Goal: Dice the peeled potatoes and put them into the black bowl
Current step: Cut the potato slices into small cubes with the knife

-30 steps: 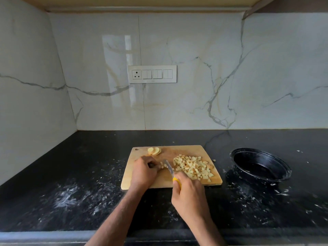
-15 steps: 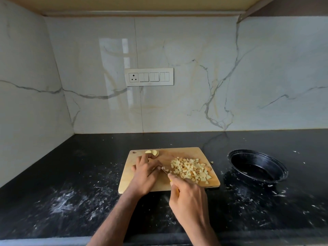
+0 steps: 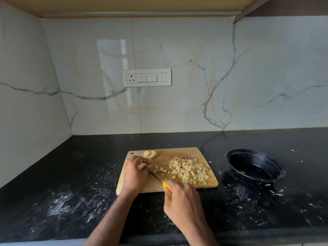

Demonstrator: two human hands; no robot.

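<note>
Head view. The step in hand was judged to be dicing. The left hand [image 3: 135, 174] lay on the left part of the cutting board [image 3: 204, 155], fingers curled over a small potato piece [image 3: 142, 166] and pinning it down. The right hand [image 3: 182, 201], at the board's near edge, gripped the yellow handle of the knife [image 3: 160, 180], whose blade reached toward the left fingers. A heap of diced potato [image 3: 189, 170] covered the board's right half; a few loose cubes [image 3: 162, 169] lay between heap and blade. Uncut potato slices [image 3: 150, 154] sat at the board's far-left corner. The black bowl [image 3: 255, 166], right of the board and apart from it, held no dice.

The next move probably called for finishing the held piece with fingertips kept clear of the blade, then cutting the slices.

No brand, label or legible writing was visible.
</note>
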